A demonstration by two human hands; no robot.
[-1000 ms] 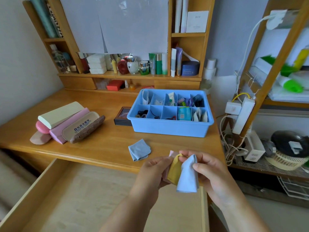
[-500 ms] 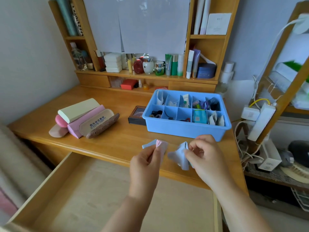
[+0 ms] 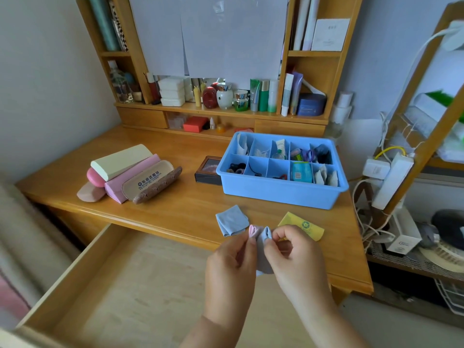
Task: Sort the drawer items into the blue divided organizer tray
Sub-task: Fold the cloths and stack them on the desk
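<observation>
At the far left of the wooden desk (image 3: 175,204) lies a cluster of glasses cases (image 3: 130,175), leaning on one another: a cream one on top, a pink one beneath it, a beige one with printed lettering and a brown one at the front, with 2 rounded pink ones at the left end; below them the open drawer (image 3: 120,292) juts out toward the viewer, its pale floor showing. Further right, a small dark box (image 3: 208,170) sits touching the left wall of the blue divided organizer tray (image 3: 281,193), which stands at the back right of the desk, its 2 rows of compartments holding hair ties, small packets, a tube and a blue pack; in front of the tray a folded blue cloth (image 3: 230,221) lies near the desk edge. The left hand (image 3: 229,266) has its fingers curled and pinches a small pink cloth (image 3: 252,231) at the top; just beside it the right hand (image 3: 295,257) pinches a pale blue cloth (image 3: 264,252) between thumb and forefinger, the cloth hanging down between both hands above the desk's front edge, well short of the tray. Beyond the right hand a yellow cloth (image 3: 302,226) with a green emblem lies flat on the desk; at the far right, a white power strip (image 3: 393,180) hangs on a wooden rack.
</observation>
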